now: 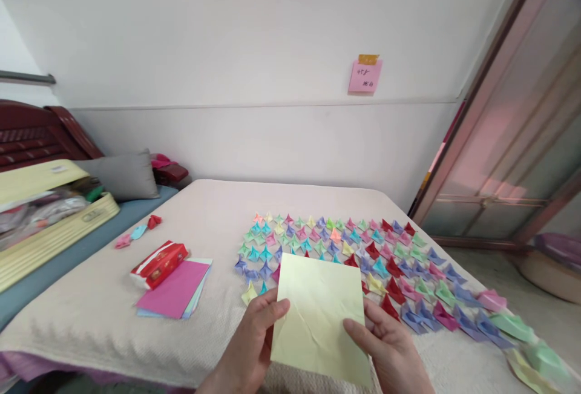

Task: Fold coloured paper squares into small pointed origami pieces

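A pale yellow sheet of paper (pixel 320 309) is held up in front of me, with faint creases across its lower half. My left hand (pixel 254 342) pinches its left edge, thumb on the front face. On the right side my right hand (pixel 385 342) grips it the same way, its thumb pressed near the lower right. Behind the sheet, many small folded paper boats (pixel 394 267) in several colours stand in rows on the cream cover (pixel 218 200). The yellow sheet hides some of them.
To the left, a red tissue pack (pixel 161 264) rests on a stack of coloured paper (pixel 175 291). Small folded pieces (pixel 138 232) lie beyond it. A yellow box (pixel 59 230) and grey pillow (pixel 120 176) sit far left. A pink note (pixel 365 77) is taped to the wall.
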{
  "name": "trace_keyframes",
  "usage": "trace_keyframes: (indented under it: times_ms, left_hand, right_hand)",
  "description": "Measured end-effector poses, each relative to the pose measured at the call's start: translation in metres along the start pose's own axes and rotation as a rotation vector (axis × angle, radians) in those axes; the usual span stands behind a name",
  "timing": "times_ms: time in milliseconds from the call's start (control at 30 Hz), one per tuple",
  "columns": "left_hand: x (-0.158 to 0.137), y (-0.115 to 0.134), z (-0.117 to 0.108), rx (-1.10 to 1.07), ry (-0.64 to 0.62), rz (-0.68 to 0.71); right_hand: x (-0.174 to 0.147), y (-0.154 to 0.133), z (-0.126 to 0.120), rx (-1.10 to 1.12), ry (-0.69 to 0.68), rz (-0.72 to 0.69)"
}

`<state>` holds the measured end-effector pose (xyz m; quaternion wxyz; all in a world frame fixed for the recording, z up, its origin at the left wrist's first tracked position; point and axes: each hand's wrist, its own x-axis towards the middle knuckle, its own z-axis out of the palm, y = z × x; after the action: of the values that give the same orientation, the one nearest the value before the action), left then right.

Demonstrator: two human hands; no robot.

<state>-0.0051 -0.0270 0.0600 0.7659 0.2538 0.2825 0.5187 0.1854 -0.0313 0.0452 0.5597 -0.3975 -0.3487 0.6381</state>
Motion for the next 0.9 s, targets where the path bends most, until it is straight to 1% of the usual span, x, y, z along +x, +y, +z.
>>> trace_keyframes:
  times_ms: [100,167,333,467,567,667,800,900]
  left_hand:
    - [0.001,-0.001,-0.003,-0.112,0.076,-0.071]
    - [0.003,-0.003,-0.005,-0.176,0.128,-0.094]
    - [0.007,-0.005,-0.008,-0.170,0.148,-0.093]
    - [0.007,-0.004,-0.004,-0.127,0.096,-0.038]
    - [0.005,-0.003,0.001,-0.088,0.067,-0.029]
    - [0.003,-0.005,0.003,-0.101,0.005,-0.069]
    - [0.003,-0.009,-0.003,-0.158,-0.101,-0.163]
    - [0.005,-0.012,-0.008,-0.168,-0.134,-0.141]
  right_hand:
    - [-0.001,0.000,0.000,0.026,-0.015,0.013]
    - [-0.001,-0.001,0.000,0.060,-0.022,0.020]
    - [0.000,-0.005,0.000,0.145,-0.020,0.033]
    - [-0.001,-0.007,0.000,0.175,-0.037,0.033]
    - [-0.001,-0.005,-0.001,0.156,-0.035,0.026]
    - [0.000,-0.002,-0.001,0.111,-0.035,0.010]
    - [0.001,0.002,-0.003,0.092,-0.033,0.010]
    - [0.002,0.003,-0.002,0.065,-0.022,0.013]
